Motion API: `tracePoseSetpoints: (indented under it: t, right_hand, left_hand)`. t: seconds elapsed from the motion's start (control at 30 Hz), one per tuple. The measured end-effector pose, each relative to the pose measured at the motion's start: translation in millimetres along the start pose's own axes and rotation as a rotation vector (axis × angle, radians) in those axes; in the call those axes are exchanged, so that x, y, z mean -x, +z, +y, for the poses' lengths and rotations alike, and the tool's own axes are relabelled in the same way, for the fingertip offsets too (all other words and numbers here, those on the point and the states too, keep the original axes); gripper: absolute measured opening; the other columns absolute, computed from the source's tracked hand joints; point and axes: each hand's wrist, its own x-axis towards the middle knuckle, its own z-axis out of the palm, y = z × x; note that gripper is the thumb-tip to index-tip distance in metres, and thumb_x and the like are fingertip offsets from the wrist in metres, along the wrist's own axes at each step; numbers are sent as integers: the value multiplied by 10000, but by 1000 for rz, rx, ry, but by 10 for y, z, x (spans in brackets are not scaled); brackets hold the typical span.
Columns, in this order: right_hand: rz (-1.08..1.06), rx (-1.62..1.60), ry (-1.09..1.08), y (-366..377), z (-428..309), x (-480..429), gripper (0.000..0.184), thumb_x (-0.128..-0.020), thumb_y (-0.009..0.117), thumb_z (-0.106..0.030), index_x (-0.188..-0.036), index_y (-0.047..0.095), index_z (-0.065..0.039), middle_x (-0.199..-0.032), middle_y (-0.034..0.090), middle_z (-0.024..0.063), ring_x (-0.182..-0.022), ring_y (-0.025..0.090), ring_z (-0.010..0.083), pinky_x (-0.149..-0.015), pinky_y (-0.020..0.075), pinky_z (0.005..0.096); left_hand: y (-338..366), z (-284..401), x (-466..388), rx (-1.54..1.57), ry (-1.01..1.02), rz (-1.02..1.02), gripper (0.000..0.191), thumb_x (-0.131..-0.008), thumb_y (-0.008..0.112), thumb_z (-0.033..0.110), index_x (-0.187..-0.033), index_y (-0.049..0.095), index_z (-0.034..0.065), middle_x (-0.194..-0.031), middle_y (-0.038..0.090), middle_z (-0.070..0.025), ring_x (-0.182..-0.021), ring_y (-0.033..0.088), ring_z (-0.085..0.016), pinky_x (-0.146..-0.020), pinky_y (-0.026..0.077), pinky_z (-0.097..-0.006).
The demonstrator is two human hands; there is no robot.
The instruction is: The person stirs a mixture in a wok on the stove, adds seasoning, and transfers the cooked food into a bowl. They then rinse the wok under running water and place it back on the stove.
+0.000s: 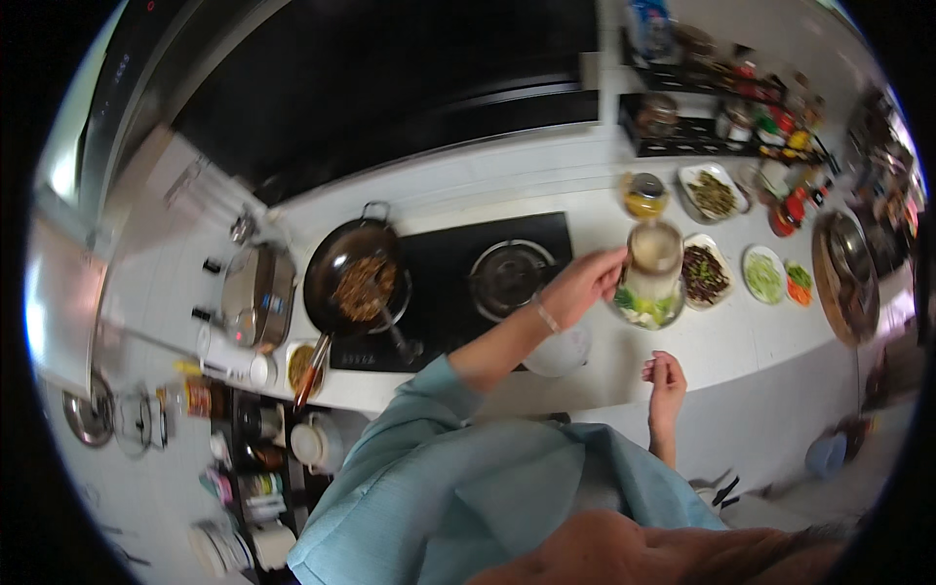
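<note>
My left hand [585,289] reaches across to the right and grips a round, clear-looking container [654,248] with pale contents by its left side. The container is blurred, so its exact kind is unclear. Just below it in view lies a dish of chopped green and white vegetables [647,307], partly covered by the container. My right hand [665,384] hovers by the counter's front edge, fingers loosely curled, with nothing visible in it. Beside the container sits a white dish of dark chopped food with green bits [706,274].
Left on the black cooktop [439,292], a wok [351,241] holds brown minced food and a ladle [395,329]; its wooden handle [311,380] juts past the front edge. A pale round lid or plate [559,351] lies under my forearm. A lidded jar [645,196] stands behind.
</note>
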Motion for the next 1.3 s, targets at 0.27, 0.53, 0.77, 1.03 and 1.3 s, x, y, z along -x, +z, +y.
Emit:
tracePoseSetpoints:
  t: [0.27,0.53,0.77,1.03,1.3]
  right_hand:
    - [-274,33,-12,1463,-601,245,207,-1057,555,-143,-1119,651,30,-873,652,63,-759,586,116,-715,501,260]
    - [-558,-40,-45,3760,-1375,1289,215,-1014,606,-86,-1198,656,15,-950,685,63,-854,641,115,-776,543,265]
    - [-591,383,-528,5148,-1645,2026,277,-854,772,-38,-1123,708,-7,-884,658,94,-733,618,179,-671,525,296]
    - [-638,553,-816,5735,-1598,2443,179,-822,768,-30,-974,685,11,-912,688,151,-788,674,343,-687,565,391]
    - [-585,506,-789,5977,-1634,2485,140,-840,740,12,-961,668,6,-837,679,129,-715,669,275,-622,556,341]
  left_hand:
    - [-1075,460,2552,87,-49,451,293,-1034,607,324,-842,611,102,-726,472,59,-698,431,-61,-669,365,-236]
    - [-2536,533,4261,-47,203,615,175,-1050,531,138,-912,596,54,-844,542,55,-821,488,-40,-718,417,-223]
    - [-3411,680,5154,-366,137,566,173,-1014,516,32,-1112,658,17,-1011,640,14,-929,565,-69,-829,461,-226]
    - [-3723,728,5526,-386,225,615,223,-1055,542,231,-978,627,41,-866,582,34,-784,495,-49,-684,417,-224]
    - [-3988,593,5761,-307,75,678,168,-1046,554,133,-1017,630,-14,-857,607,-19,-799,537,-89,-726,456,-248]
